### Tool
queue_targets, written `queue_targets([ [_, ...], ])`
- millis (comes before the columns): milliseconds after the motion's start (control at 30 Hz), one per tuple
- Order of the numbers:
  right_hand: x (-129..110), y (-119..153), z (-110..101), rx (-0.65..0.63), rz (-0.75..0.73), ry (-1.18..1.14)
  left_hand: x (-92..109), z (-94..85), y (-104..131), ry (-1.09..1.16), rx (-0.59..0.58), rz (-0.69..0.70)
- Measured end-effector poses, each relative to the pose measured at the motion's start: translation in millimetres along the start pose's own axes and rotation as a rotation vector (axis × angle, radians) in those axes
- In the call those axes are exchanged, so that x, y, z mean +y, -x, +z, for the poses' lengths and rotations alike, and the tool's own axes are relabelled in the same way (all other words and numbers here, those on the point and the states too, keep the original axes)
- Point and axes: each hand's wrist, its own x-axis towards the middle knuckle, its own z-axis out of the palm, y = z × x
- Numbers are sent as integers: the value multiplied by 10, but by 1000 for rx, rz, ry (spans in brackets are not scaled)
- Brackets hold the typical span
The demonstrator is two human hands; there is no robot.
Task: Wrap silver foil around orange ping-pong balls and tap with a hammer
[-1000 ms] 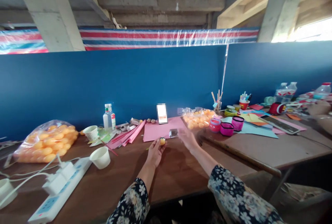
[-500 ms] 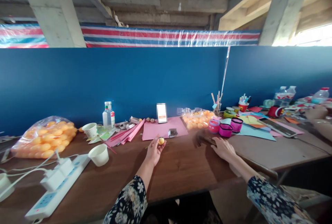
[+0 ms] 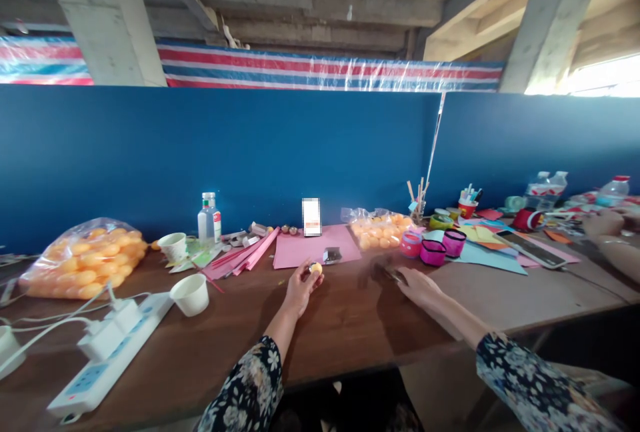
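Note:
Near the middle of the table, my left hand [image 3: 301, 289] pinches a small yellow-orange ball [image 3: 315, 269] at its fingertips. The ball has a darker patch, too small to make out. To the right, my right hand [image 3: 420, 285] is palm down just above the table, fingers curled at the end of a dark, motion-blurred object [image 3: 387, 272] whose kind I cannot tell. Beyond the left hand lies pink paper [image 3: 290, 251] with a small dark packet [image 3: 332, 255] on it. A clear bag of orange balls [image 3: 383, 231] is behind the right hand.
At left are a large bag of orange balls [image 3: 90, 260], a white power strip [image 3: 113, 359] and a paper cup [image 3: 190, 295]. Magenta fabric bands [image 3: 433, 252] and a phone [image 3: 533, 250] lie right. Another person's hand [image 3: 603, 225] is at the far right.
My right hand has moved left, along with the dark blurred object. My left hand has shifted slightly right, and the ball in it has turned.

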Motion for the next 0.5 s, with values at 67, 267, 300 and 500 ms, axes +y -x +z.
queue_targets([
  [67,-111,35,-15,9,-53,-142,-21,-8,-12,-55,11,16],
  [267,-671,249,-105,-93,-71,-805,-63,-18,-27,-111,13,53],
  [300,-768,279,-140,-132,-83,-871,-68,-17,-25,-119,5,57],
  [500,-1130,324,-241,-229,-172,-1014,-62,-13,-21,-231,-5,116],
])
